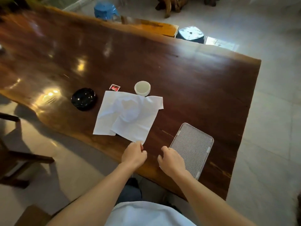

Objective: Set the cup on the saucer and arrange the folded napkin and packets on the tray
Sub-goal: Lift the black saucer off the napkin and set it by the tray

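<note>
Two hands work at the near corner of the napkin (pixel 128 115): the left hand (pixel 133 154) pinches that corner between thumb and fingers, while the right hand (pixel 171 160), just right of it, is loosely curled and holds nothing. The napkin lies unfolded and creased, its long axis running from that corner up-left toward the packet (pixel 114 87). A pull may, seemingly, nudge the cup (pixel 142 88) touching the napkin's far edge. The saucer (pixel 83 99) sits left, the tray (pixel 192 148) right.
</note>
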### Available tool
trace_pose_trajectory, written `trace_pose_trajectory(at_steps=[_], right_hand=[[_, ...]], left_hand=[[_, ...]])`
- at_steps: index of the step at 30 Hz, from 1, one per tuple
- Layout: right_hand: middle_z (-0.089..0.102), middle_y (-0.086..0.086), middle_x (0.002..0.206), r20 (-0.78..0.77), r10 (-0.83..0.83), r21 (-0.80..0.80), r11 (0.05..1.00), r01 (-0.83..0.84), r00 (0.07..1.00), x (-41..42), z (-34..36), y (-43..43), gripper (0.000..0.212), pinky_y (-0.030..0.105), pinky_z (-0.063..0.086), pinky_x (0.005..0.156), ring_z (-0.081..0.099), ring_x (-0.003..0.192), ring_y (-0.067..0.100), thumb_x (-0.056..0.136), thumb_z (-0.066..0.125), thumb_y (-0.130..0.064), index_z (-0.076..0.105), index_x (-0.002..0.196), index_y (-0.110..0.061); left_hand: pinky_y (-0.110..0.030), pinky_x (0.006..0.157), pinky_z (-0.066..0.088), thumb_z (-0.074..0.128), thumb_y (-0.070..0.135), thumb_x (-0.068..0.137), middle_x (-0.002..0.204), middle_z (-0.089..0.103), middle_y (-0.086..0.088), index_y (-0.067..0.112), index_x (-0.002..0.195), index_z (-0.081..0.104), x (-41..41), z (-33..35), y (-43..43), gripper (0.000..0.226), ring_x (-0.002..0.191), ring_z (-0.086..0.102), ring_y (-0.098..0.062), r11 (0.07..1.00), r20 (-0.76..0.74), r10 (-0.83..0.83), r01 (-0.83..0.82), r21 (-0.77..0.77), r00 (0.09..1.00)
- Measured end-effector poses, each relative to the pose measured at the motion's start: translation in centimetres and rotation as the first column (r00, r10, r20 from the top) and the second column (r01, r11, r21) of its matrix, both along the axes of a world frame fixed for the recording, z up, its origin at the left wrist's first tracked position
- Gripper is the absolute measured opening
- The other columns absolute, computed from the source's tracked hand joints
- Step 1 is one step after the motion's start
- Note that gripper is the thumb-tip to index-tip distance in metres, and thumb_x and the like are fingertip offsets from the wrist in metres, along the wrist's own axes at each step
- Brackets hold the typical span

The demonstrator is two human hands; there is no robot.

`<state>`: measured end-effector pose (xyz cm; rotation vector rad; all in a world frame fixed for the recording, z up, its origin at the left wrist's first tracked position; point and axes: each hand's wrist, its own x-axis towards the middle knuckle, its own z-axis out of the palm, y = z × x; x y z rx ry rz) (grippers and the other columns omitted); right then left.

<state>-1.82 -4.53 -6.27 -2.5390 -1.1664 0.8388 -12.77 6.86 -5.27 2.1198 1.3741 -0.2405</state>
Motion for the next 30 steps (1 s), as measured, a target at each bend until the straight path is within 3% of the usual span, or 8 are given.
trace_pose_trajectory(at_steps=[7, 11, 19, 24, 30], right_hand=[[0.062, -0.003, 0.103, -0.032, 0.028, 0.006, 1.000, -0.028, 0.999, -3.4, -0.8, 8.8, 0.023, 0.033, 0.056, 0.080, 0.061, 0.088, 0.015, 0.101, 0.047, -0.036, 0.057, 0.114, -0.021], [0.064, 0.000, 0.119, -0.061, 0.002, -0.015, 1.000, -0.003, 0.998, -5.6, -0.9, 15.5, 0.031, 0.030, 0.053, 0.079, 0.064, 0.100, 0.020, 0.102, 0.046, -0.035, 0.055, 0.126, -0.019], [0.062, 0.004, 0.132, -0.155, 0.035, -0.065, 0.997, -0.046, 0.987, -11.1, -1.6, 31.0, 0.037, 0.035, 0.051, 0.097, 0.061, 0.115, 0.024, 0.104, 0.044, -0.035, 0.051, 0.136, -0.018], [0.066, 0.003, 0.123, -0.265, -0.011, -0.083, 0.997, -0.011, 0.964, -13.9, -2.4, 38.6, 0.035, 0.032, 0.051, 0.093, 0.063, 0.109, 0.022, 0.103, 0.047, -0.036, 0.054, 0.133, -0.019], [0.066, 0.000, 0.095, -0.358, -0.132, -0.112, 0.989, 0.098, 0.924, -14.4, -5.3, 45.1, 0.030, 0.027, 0.054, 0.070, 0.064, 0.080, 0.012, 0.103, 0.046, -0.037, 0.053, 0.126, -0.019]], left_hand=[[-0.030, 0.070, 0.050, 0.056, 0.027, 0.095, 0.103, 0.060, 0.000, 0.021, 0.099, 0.057, -4.8, -1.2, 9.8, 0.008, 0.088, 0.060, -0.017, 0.999, -0.043, 0.037, -0.038, -0.017, 0.998], [-0.033, 0.071, 0.050, 0.053, 0.027, 0.094, 0.103, 0.061, 0.001, 0.021, 0.098, 0.056, -8.1, -1.8, 17.9, 0.008, 0.089, 0.059, -0.018, 0.998, -0.090, 0.023, -0.028, -0.048, 0.996], [-0.033, 0.071, 0.057, 0.056, 0.028, 0.096, 0.088, 0.061, 0.005, 0.024, 0.089, 0.058, -13.5, -4.0, 32.3, 0.009, 0.078, 0.060, -0.013, 0.964, -0.083, 0.235, -0.243, -0.109, 0.968], [-0.028, 0.063, 0.045, 0.054, 0.030, 0.098, 0.090, 0.064, 0.001, 0.021, 0.088, 0.061, -15.0, -5.3, 38.6, 0.014, 0.076, 0.057, -0.012, 0.919, -0.081, 0.354, -0.362, -0.157, 0.932], [-0.031, 0.070, 0.045, 0.053, 0.033, 0.099, 0.095, 0.065, -0.001, 0.020, 0.096, 0.061, -15.4, -8.0, 44.1, 0.015, 0.084, 0.059, -0.017, 0.882, -0.091, 0.424, -0.434, -0.184, 0.901]])
